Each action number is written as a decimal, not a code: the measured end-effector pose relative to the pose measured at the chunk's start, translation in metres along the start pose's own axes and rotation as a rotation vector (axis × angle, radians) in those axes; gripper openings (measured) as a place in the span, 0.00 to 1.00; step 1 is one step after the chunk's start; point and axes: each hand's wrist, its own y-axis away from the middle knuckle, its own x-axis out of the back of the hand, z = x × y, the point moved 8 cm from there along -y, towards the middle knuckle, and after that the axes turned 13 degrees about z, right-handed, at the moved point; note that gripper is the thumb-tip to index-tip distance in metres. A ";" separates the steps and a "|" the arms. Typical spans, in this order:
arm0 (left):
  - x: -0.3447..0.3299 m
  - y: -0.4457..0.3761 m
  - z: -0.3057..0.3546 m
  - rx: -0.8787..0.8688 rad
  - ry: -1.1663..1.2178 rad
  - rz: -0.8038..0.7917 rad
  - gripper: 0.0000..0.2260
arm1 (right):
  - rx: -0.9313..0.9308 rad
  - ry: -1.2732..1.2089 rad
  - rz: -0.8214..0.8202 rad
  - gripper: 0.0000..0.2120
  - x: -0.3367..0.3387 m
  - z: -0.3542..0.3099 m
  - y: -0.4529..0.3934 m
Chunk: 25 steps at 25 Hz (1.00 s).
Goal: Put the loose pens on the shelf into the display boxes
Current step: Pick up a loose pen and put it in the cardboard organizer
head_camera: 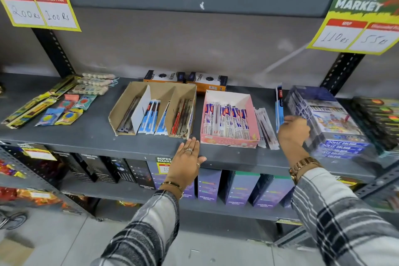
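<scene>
A brown cardboard display box (121,108) with three compartments of packaged pens stands mid-shelf. To its right is a pink display box (228,141) full of white-and-blue packed pens. Loose packed pens (266,128) lie on the shelf right of the pink box, and blue packed pens (279,103) lie behind them. My left hand (187,161) rests flat and open on the shelf's front edge, below the gap between the boxes. My right hand (293,130) is blurred, fingers curled, just right of the loose pens; whether it holds anything is unclear.
A stack of blue colour-pencil boxes (330,119) sits right beside my right hand. Two black-and-orange boxes (185,79) stand at the back. Erasers and pencil packs (62,103) lie at the left. Price signs (354,21) hang from the upper shelf. Boxed bottles fill the shelf below.
</scene>
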 end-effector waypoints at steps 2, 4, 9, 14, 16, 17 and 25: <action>0.001 0.000 0.001 0.002 0.011 -0.009 0.26 | -0.056 -0.056 0.004 0.16 0.008 -0.005 0.003; 0.001 0.000 0.003 -0.006 -0.004 -0.032 0.26 | -0.075 -0.102 -0.001 0.15 0.013 -0.013 0.008; 0.005 0.015 -0.017 -0.032 -0.019 -0.033 0.37 | -0.045 -0.202 -0.069 0.13 0.003 -0.038 0.029; 0.020 0.034 -0.073 0.066 -0.034 0.014 0.44 | 0.008 -0.320 -0.250 0.13 -0.034 -0.083 0.079; 0.027 0.038 -0.097 0.156 -0.059 0.027 0.33 | 0.054 -0.357 -0.341 0.14 -0.054 -0.105 0.105; 0.031 0.039 -0.108 0.194 -0.062 0.035 0.29 | 0.079 -0.365 -0.373 0.14 -0.063 -0.115 0.118; 0.036 0.031 -0.134 0.262 0.026 0.075 0.24 | 0.225 -0.269 -0.544 0.15 -0.123 -0.181 0.204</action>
